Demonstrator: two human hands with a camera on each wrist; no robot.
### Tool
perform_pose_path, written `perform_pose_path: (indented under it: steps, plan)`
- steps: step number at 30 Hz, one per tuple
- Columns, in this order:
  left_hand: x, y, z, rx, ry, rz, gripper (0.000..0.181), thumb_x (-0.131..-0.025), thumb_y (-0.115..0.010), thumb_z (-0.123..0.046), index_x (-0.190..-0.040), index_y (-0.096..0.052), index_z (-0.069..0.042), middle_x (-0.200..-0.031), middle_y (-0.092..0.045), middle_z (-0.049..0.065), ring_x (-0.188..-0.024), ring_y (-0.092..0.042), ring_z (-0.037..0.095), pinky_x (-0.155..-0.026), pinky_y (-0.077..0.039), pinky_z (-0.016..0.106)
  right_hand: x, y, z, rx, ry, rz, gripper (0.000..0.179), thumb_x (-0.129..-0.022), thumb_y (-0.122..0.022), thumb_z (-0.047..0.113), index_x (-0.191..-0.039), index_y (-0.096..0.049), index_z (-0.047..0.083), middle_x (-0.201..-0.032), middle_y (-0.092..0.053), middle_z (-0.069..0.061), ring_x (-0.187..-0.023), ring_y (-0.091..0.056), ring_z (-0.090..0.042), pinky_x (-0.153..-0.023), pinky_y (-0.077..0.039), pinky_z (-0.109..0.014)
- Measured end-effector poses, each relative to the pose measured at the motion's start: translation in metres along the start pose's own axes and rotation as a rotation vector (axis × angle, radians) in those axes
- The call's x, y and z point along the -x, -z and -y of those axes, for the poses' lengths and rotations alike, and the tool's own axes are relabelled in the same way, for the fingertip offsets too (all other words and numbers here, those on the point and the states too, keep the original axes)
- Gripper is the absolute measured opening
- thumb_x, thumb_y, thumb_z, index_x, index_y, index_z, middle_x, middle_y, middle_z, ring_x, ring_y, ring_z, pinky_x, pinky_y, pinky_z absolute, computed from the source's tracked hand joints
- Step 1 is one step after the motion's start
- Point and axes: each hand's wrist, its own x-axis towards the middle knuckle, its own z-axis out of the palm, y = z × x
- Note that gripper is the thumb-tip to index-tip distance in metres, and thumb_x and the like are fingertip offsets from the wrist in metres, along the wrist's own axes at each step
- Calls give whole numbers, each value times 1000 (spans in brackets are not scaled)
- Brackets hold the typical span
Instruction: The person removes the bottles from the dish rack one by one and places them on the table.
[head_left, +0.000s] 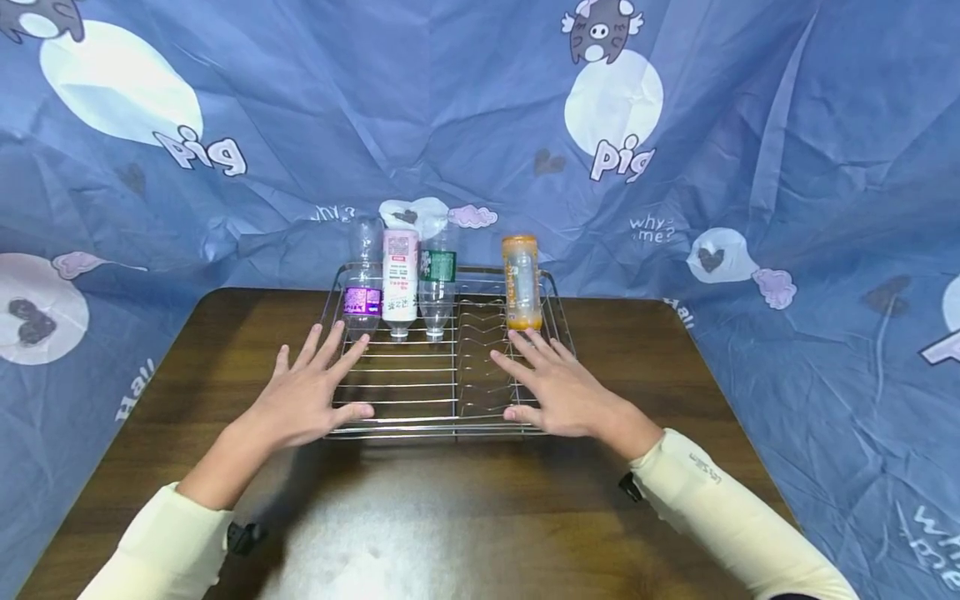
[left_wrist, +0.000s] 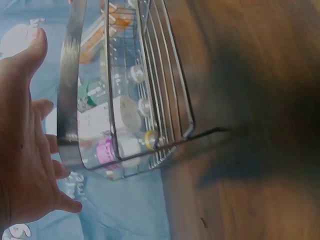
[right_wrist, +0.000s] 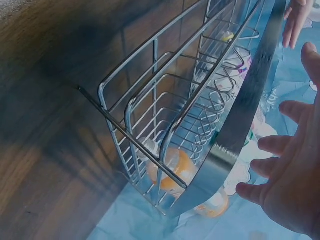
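4 btls point(head_left: 400, 275) in rack point(head_left: 420, 430); inverted

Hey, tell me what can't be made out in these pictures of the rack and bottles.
- Head view: the fine print on the white-and-pink bottle is too small to read.
- Head view: the right hand covers the front right corner of the metal rack.
- Left wrist view: the orange bottle is blurred and crossed by rack bars.
- Head view: the left sleeve is cut off by the bottom edge.
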Motion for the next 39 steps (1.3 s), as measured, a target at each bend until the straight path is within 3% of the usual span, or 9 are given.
perform_pose_path:
  steps: [9, 21, 31, 39]
  plan:
    - [12, -5, 10, 58, 69, 1, 100, -90, -53, -74, -164, -3, -29, -168, 4, 19, -151, 4, 46, -107, -3, 82, -1, 0, -8, 21, -22, -22, 84, -96, -38, 73, -163, -22, 25, -166, -16, -18, -152, -13, -42, -118, -21, -62]
    - [15, -10, 12, 55, 86, 2, 101, -90, -53, -74, -164, -2, -28, -167, 5, 20, -151, 2, 48, -107, -5, 82, -1, -1, -17, 8, -59, -33, 83, -96, -37, 74, -162, -25, 25, -166, -16, -19, -152, -10, -42, -118, -19, -63]
    - [16, -12, 12, 74, 84, 8, 102, -89, -55, -73, -164, -4, -26, -167, 5, 23, -150, -1, 50, -106, -6, 82, -1, 2, -21, -8, -79, -33, 81, -96, -51, 65, -162, -26, 23, -166, -16, -20, -152, -9, -42, -119, -16, -63]
    - [16, -12, 11, 74, 91, 24, 102, -90, -54, -73, -164, -1, -27, -166, 8, 25, -150, -2, 51, -107, -8, 82, -2, 4, -23, -10, -88, -23, 82, -96, -41, 71, -162, -24, 25, -168, -10, -16, -152, -10, -42, -120, -15, -62]
